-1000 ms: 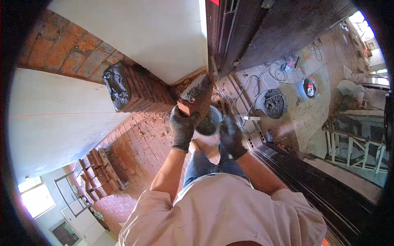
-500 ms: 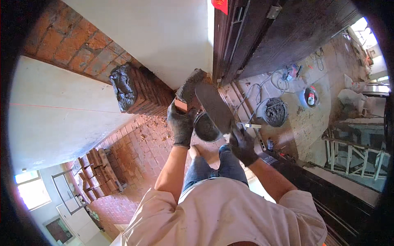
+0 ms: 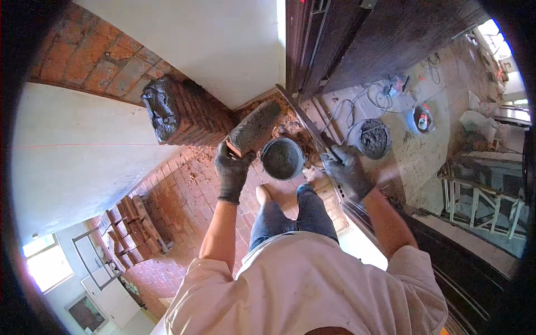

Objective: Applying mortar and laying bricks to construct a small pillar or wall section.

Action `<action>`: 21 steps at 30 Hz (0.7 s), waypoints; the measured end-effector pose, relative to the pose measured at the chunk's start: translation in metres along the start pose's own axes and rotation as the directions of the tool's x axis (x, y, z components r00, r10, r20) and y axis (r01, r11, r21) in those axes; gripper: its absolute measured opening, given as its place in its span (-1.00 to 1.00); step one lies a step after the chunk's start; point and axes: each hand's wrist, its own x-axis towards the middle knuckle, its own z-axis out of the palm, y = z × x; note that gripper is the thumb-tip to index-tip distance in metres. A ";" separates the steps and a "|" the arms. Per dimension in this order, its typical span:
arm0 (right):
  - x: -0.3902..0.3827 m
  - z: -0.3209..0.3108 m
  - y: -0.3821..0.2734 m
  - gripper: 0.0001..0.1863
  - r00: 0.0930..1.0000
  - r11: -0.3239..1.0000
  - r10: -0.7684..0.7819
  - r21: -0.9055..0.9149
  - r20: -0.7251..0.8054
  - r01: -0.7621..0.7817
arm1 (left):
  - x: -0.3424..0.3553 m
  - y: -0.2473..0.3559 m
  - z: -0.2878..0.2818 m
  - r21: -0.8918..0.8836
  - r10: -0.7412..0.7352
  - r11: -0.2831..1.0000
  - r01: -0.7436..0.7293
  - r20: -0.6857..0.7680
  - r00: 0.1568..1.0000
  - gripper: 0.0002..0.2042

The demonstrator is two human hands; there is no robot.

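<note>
In my left hand, gloved in dark grey, is a reddish brick whose upper face carries a thick layer of grey mortar. My right hand, also gloved, is closed round the handle of a trowel. The long dark trowel blade is turned almost edge-on and points up and to the left, apart from the brick. Below and between them stands a black bucket with grey mortar inside. Left of the brick rises a partly built brick wall, dark wet mortar on its end.
A second mortar bucket stands at the right, with a cable and a bucket holding a red-and-white bottle beyond. Loose bricks are stacked at lower left. A white wall panel and dark door frame stand ahead.
The trowel has swung from broadside over the bucket to edge-on at the right, uncovering the bucket. My right hand moved up and right; the left drew the mortared brick slightly left.
</note>
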 end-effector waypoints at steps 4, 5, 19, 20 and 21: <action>-0.006 -0.036 -0.004 -0.62 0.953 0.952 -0.303 -0.043 -0.025 0.302 | -0.001 0.017 -0.016 -0.155 0.010 0.988 0.024 0.218 0.976 -0.49; -0.004 -0.040 0.007 -0.64 0.944 0.935 -0.327 -0.163 -0.046 0.316 | 0.000 0.020 -0.019 -0.207 0.017 0.977 0.045 0.289 0.957 -0.49; -0.008 0.052 -0.011 -0.77 0.888 0.902 -0.432 -0.102 -0.156 0.420 | -0.016 0.016 -0.112 -0.533 -0.135 0.768 0.355 0.407 0.903 -0.42; -0.013 0.065 -0.017 -0.77 0.883 0.895 -0.445 -0.099 -0.146 0.435 | -0.017 0.017 -0.123 -0.538 -0.137 0.769 0.346 0.390 0.910 -0.42; -0.016 0.083 -0.020 -0.82 0.999 0.929 -0.025 0.367 -0.042 0.038 | -0.018 0.020 -0.134 -0.563 -0.164 0.728 0.391 0.411 0.897 -0.41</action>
